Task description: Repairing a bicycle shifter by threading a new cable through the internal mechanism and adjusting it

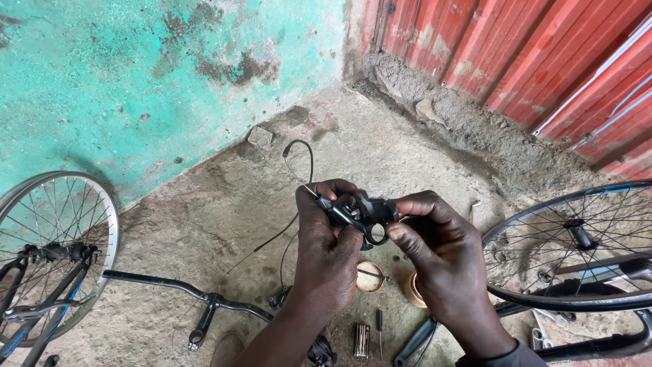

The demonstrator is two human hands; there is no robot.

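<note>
You're over a rough concrete floor [224, 197] where a flaking turquoise wall [136, 75] meets red metal sheeting [543, 54]. Your left hand [329, 238] and right hand [438, 251] are both clamped on a black brake lever [360, 212], held chest-high above the floor, its cable [299, 153] trailing away (you look mid-fiddle with the clamp, so the next move likely calls for a steady grip). Below, a small round tin [370, 277] lies open; I can't tell its contents.
</note>
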